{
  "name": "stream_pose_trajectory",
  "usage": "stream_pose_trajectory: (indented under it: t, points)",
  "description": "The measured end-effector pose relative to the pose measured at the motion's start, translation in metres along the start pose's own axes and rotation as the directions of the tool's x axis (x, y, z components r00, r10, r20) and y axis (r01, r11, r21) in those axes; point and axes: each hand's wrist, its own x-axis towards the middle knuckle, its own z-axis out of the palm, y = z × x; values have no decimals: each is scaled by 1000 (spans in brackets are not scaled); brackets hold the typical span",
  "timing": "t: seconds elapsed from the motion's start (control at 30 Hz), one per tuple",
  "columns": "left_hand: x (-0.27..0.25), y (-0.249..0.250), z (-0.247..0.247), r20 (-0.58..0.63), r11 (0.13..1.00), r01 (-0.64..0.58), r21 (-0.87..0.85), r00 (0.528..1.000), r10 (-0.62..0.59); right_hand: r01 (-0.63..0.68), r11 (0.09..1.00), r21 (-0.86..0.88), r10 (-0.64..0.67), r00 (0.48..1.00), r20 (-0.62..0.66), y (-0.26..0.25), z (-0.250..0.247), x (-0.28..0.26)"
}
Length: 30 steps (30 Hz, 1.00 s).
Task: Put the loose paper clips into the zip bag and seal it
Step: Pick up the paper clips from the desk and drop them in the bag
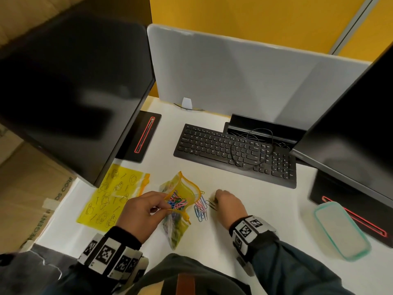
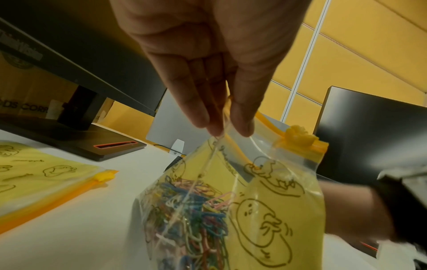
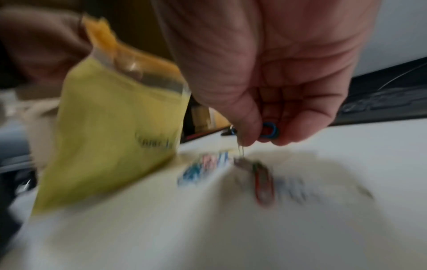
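Observation:
A yellow zip bag point(image 1: 182, 194) with cartoon print and an orange zip strip stands on the white desk, its mouth held wide. Many coloured paper clips point(image 1: 176, 202) lie inside it. My left hand point(image 1: 144, 211) pinches the bag's near rim point(image 2: 227, 117) between thumb and fingers. Loose blue and pink paper clips point(image 1: 201, 208) lie on the desk just right of the bag. My right hand point(image 1: 227, 204) hovers over them with curled fingers and pinches a blue clip point(image 3: 269, 129); the right wrist view is blurred.
A second, flat yellow zip bag point(image 1: 110, 194) lies left of the hands. Behind are a black keyboard point(image 1: 234, 152) with a cable on it, two dark monitors point(image 1: 74, 86) and a grey divider. A lidded plastic box point(image 1: 342, 229) sits at the right.

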Motion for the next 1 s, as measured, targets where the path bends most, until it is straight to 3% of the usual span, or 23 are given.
stream_pose_trajectory:
  t: [0.13, 0.23, 0.33, 0.43, 0.5, 0.63, 0.73, 1.0]
  points:
    - [0, 2, 3, 15, 1000, -19, -4, 1000, 19, 35, 932, 362, 50, 973, -224, -16, -42, -4]
    - [4, 3, 4, 20, 999, -51, 7, 999, 50, 154, 814, 560, -94, 986, -135, -43, -62, -9]
    - [5, 4, 1, 19, 997, -71, 10, 997, 71, 189, 820, 541, -138, 981, -133, -58, -62, -9]
    - [4, 2, 0, 16, 999, -50, 6, 999, 50, 149, 806, 573, 0, 968, -250, -42, -59, 0]
    - [3, 0, 1, 18, 999, -40, 2, 999, 40, 53, 853, 518, 96, 962, -257, -17, -55, 4]
    - [3, -2, 2, -5, 999, -34, -15, 999, 34, -191, 973, 131, 184, 981, 61, 28, -29, -8]
    - [4, -2, 1, -16, 999, -35, -15, 999, 35, -254, 960, 116, 233, 958, 166, 31, -7, -19]
    - [6, -3, -2, -35, 999, -28, 32, 999, 29, -44, 946, 322, 55, 998, -25, 15, 8, 4]
